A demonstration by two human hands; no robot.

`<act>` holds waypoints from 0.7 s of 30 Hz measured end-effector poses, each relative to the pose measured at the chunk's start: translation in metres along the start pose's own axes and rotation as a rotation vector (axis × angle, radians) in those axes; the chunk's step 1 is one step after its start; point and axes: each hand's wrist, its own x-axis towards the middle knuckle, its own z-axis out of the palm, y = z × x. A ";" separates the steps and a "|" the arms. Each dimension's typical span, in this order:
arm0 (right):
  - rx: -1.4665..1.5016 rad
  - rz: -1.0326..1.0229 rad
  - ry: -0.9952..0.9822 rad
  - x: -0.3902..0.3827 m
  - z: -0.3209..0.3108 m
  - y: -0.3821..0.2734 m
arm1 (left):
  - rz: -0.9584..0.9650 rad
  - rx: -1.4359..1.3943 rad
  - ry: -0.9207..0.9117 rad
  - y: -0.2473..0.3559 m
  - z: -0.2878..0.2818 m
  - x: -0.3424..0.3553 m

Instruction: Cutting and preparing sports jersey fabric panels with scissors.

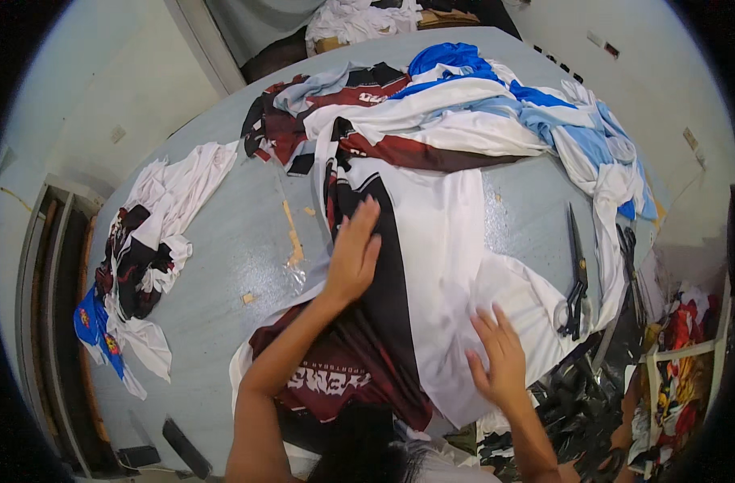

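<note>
My left hand [350, 258] lies with fingers stretched out on the black panel [396, 314] of a long fabric piece at the middle of the table. My right hand [496, 358], fingers apart, rests on or just over the white fabric [444, 233] to the right of that panel. Beneath my left forearm, maroon printed fabric [295, 386] spreads toward the near edge. Large black-handled scissors [578, 298] lie right of the white fabric, partly on it, with a second dark pair [631, 266] further right.
The grey table [214, 322] holds a maroon, white and blue cloth heap [488, 121] at the back and a smaller pile [142, 266] at left. Small dark objects [182, 447] lie near left. Scrap bin [681, 362] stands right; dark rack [57, 306] left; more cloth [351, 24] beyond.
</note>
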 end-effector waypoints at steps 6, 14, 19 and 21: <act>-0.507 -0.114 0.026 0.026 0.021 0.051 | 0.202 0.423 -0.705 0.004 -0.065 -0.077; -0.382 0.098 0.702 -0.007 -0.046 0.144 | -0.436 0.785 -0.165 0.024 -0.114 -0.126; -0.586 0.372 0.693 -0.019 -0.047 0.175 | 0.068 0.295 -0.241 0.087 -0.034 -0.115; -0.673 0.266 0.776 -0.028 -0.044 0.178 | 0.081 0.303 -0.301 0.099 -0.013 -0.120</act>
